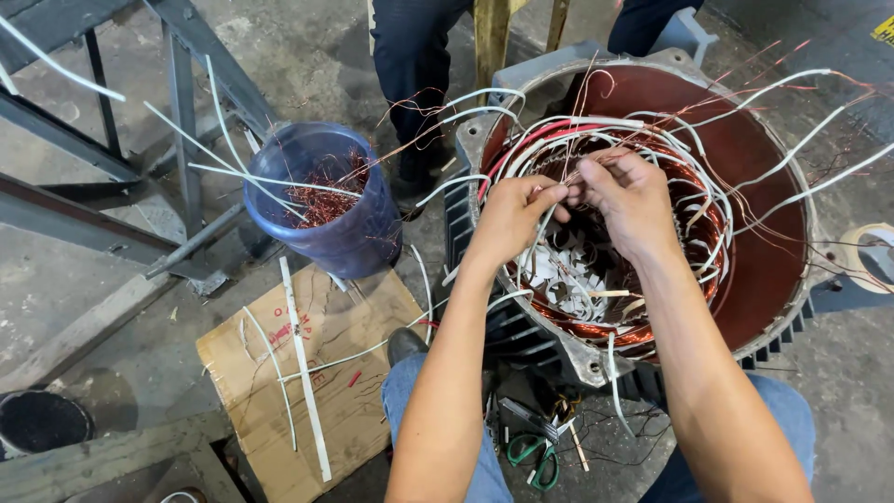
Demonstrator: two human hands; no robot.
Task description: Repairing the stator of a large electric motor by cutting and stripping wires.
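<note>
A large grey motor stator housing (pixel 782 279) lies open toward me, with copper windings (pixel 596 317) and white insulation strips inside. Many white-sleeved leads (pixel 670 126) and thin copper wires fan out from it. My left hand (pixel 510 219) and my right hand (pixel 629 196) meet over the upper part of the winding. Both pinch a small bundle of copper wire ends (pixel 570 179) between thumb and fingers. My knees in blue jeans frame the housing's near side.
A blue bucket (pixel 326 210) of copper scraps and white sleeves stands at the left. Flattened cardboard (pixel 307 382) lies on the floor, green-handled scissors (pixel 535 456) near my knees. Another person's dark legs (pixel 410 65) stand behind. A metal frame (pixel 112 158) is far left, a tape roll (pixel 871 256) at right.
</note>
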